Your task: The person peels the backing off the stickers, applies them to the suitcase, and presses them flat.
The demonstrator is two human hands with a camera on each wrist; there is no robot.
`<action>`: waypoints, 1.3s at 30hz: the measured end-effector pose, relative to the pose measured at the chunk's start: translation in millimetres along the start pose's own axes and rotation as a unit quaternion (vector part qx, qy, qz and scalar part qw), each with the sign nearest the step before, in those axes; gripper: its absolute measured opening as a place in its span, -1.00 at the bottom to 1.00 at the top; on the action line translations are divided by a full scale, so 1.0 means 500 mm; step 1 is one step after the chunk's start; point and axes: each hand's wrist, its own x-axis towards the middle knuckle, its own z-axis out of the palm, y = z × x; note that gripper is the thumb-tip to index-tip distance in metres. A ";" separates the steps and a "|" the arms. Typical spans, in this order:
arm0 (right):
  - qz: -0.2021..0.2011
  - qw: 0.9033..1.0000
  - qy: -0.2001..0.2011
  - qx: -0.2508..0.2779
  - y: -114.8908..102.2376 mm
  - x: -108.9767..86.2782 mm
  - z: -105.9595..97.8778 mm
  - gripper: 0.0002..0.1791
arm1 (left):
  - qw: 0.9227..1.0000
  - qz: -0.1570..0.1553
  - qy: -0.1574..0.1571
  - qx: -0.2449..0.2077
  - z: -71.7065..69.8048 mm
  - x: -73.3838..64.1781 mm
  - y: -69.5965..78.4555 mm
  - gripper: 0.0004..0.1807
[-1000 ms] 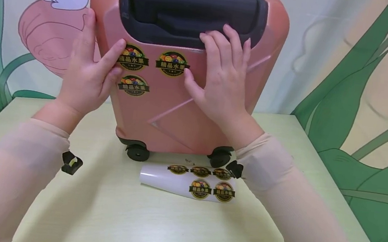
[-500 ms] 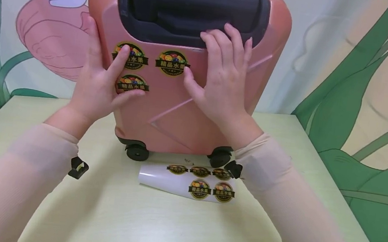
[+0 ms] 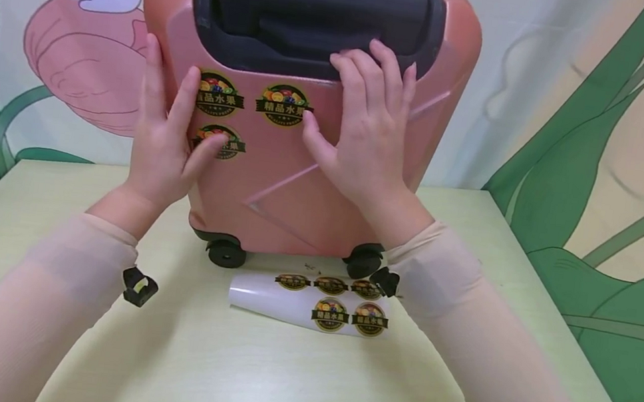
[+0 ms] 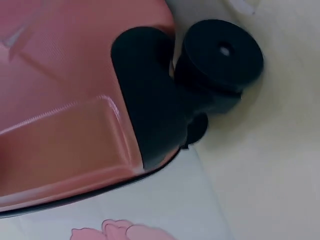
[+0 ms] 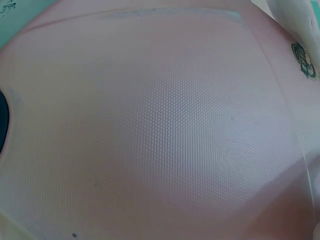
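A pink suitcase stands upright on its wheels. Three round fruit stickers are on its front: an upper left sticker, a lower left sticker and a right sticker. My left hand lies along the suitcase's left edge, fingers extended, its thumb over part of the lower left sticker. With spread, slightly bent fingers, my right hand rests on the front below the black handle recess. Its thumb tip is at the right sticker's edge. The left wrist view shows a black wheel.
A curled white sticker sheet with several more fruit stickers lies on the pale table, in front of the wheels. Behind the suitcase hangs a cloth backdrop with painted leaves and a white animal.
My left hand has shifted right; its thumb first swung out across the lower left sticker, then drew back a little. The index finger crossed the upper left sticker and moved off. The right hand stays put.
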 end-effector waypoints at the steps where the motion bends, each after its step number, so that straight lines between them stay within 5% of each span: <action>1: 0.000 1.000 0.001 0.001 -0.001 0.000 0.001 -0.40 | 1.000 -0.001 0.001 0.004 0.000 0.001 -0.001 -0.14; 6: -0.002 1.000 0.010 0.006 -0.004 0.001 0.004 -0.41 | 1.000 -0.022 0.001 -0.011 -0.002 0.015 0.000 0.12; 11: 0.001 1.000 0.015 0.011 -0.004 0.002 0.004 -0.41 | 0.999 -0.026 -0.004 -0.026 0.000 0.017 0.005 -0.18; 19: 0.003 1.000 0.014 0.013 -0.009 0.006 0.006 -0.42 | 0.996 -0.058 0.045 -0.050 0.010 0.013 0.021 -0.49; 24: 0.008 1.000 0.014 0.011 -0.008 0.004 0.005 -0.42 | 0.998 -0.050 0.038 -0.023 0.012 0.010 0.022 -0.35; 32: 0.010 1.000 0.015 0.006 -0.004 0.002 0.004 -0.42 | 0.999 0.000 -0.003 0.053 0.018 -0.007 0.009 0.19; 39: 0.012 1.000 0.012 0.002 -0.006 0.003 0.006 -0.42 | 0.999 -0.024 0.027 0.038 0.029 -0.016 0.008 0.09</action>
